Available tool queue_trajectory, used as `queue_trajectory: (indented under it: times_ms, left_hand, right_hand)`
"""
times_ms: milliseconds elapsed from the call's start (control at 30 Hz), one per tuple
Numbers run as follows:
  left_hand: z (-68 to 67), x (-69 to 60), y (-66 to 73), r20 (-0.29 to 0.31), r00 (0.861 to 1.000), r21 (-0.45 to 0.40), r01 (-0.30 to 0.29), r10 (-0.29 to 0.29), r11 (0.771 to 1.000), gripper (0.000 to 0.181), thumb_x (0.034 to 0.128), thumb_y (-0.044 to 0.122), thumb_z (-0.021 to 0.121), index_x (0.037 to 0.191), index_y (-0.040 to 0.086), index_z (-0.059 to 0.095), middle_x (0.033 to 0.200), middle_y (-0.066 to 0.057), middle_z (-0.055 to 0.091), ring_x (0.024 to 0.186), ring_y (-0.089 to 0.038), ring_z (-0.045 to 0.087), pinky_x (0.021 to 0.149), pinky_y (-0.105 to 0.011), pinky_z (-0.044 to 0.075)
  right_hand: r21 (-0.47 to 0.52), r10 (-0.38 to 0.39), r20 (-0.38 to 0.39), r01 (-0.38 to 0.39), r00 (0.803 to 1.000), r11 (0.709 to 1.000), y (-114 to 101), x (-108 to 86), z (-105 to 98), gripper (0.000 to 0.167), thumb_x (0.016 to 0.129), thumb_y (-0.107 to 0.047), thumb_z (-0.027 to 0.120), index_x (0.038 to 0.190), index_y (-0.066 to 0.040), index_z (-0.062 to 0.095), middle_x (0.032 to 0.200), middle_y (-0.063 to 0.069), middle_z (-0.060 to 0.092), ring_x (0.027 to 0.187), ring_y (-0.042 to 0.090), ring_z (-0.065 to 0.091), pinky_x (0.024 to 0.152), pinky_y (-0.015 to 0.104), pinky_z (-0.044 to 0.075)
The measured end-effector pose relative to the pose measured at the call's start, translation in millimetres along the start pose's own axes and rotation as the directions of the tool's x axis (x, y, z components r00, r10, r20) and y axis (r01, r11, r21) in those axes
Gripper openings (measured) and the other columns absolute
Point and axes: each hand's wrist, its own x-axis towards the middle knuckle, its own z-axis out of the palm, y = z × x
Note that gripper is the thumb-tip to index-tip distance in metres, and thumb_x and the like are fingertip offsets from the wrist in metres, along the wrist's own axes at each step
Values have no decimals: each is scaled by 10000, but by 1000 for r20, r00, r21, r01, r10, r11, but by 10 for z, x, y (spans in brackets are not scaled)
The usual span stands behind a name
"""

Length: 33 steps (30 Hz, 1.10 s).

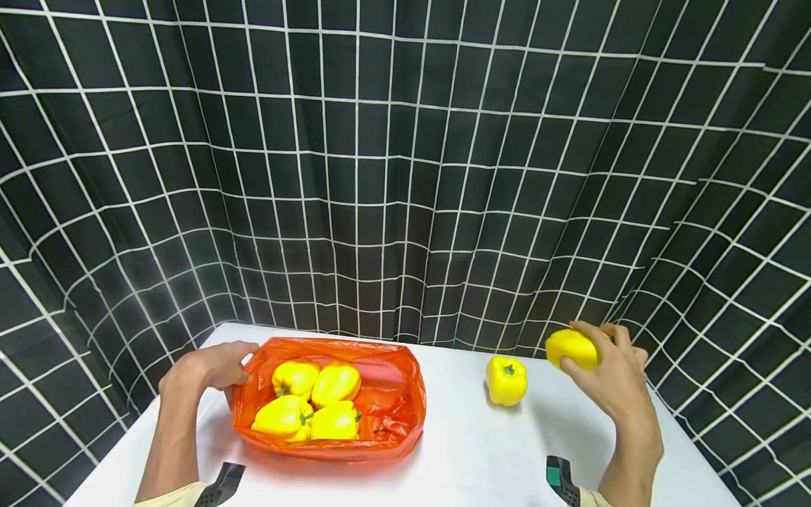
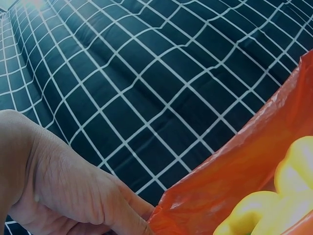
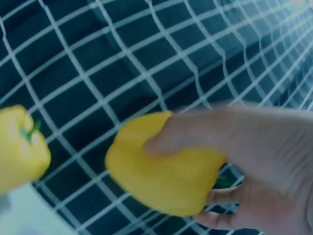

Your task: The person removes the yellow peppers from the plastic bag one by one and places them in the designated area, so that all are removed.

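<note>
My right hand [image 1: 608,370] grips a yellow bell pepper [image 1: 572,348] above the right side of the table; the right wrist view shows thumb and fingers around this pepper [image 3: 161,171]. To its left, another yellow bell pepper [image 1: 506,380] stands on the table with its green stem up. At the left, a red plastic bag [image 1: 395,394] lies with its mouth spread wide, several yellow peppers [image 1: 334,384] inside its left half. My left hand [image 1: 212,366] pinches the bag's left edge, which the left wrist view also shows; some of its fingertips are hidden by the plastic.
The white table [image 1: 462,458] carries the bag and the standing pepper. A black curtain [image 1: 393,176] with a white grid surrounds the table at the back and both sides. Dark wrist straps [image 1: 219,484] show at the bottom of the head view.
</note>
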Motion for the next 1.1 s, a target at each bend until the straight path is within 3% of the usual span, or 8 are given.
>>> queue_trajectory:
  times_ms: [167, 367, 633, 900, 1100]
  left_hand:
    - [-30, -14, -1, -1, 1000, -16, 9, -9, 1000, 704, 931, 50, 709, 1563, 26, 399, 1280, -216, 635, 873, -209, 674, 954, -684, 564]
    - [-29, -14, -18, 2, 1000, -21, 8, -8, 1000, 699, 929, 35, 713, 1554, 10, 403, 1305, -239, 622, 875, -211, 679, 965, -658, 574]
    - [-15, 2, 2, -5, 1000, -16, 31, -31, 999, 709, 925, 59, 715, 1564, 46, 407, 1240, -181, 653, 891, -212, 661, 933, -690, 568]
    - [-10, 2, -4, 8, 1000, 4, 28, -28, 1000, 693, 941, 65, 681, 1572, 55, 395, 1101, -106, 678, 851, -200, 674, 952, -743, 521]
    - [-17, 2, -1, 11, 1000, 2, 26, -26, 1000, 687, 933, 48, 681, 1564, 55, 409, 1111, -103, 683, 853, -200, 675, 962, -735, 527]
  right_hand:
    - [-82, 16, 185, -1, 983, 997, 324, 68, 99, 790, 763, -81, 812, 1474, 14, 482, 1365, 368, 431, 1115, 556, 393, 829, 655, 424]
    - [-140, 47, 341, 1, 939, 990, 477, 153, 359, 915, 681, -15, 888, 1484, -19, 449, 1331, 373, 492, 1189, 565, 391, 925, 691, 418]
    - [-159, 68, 419, -1, 906, 987, 500, 188, 643, 971, 633, 20, 910, 1489, -79, 464, 1426, 341, 496, 1267, 567, 378, 1030, 726, 394]
    - [-117, 25, 488, 37, 873, 992, 520, 172, 578, 980, 681, -87, 923, 1526, -63, 427, 1407, 320, 523, 1226, 545, 455, 968, 701, 457]
    - [-110, 69, 516, -15, 854, 994, 474, 155, 521, 894, 755, -55, 858, 1519, 31, 402, 1486, 352, 430, 1273, 570, 432, 1019, 783, 441]
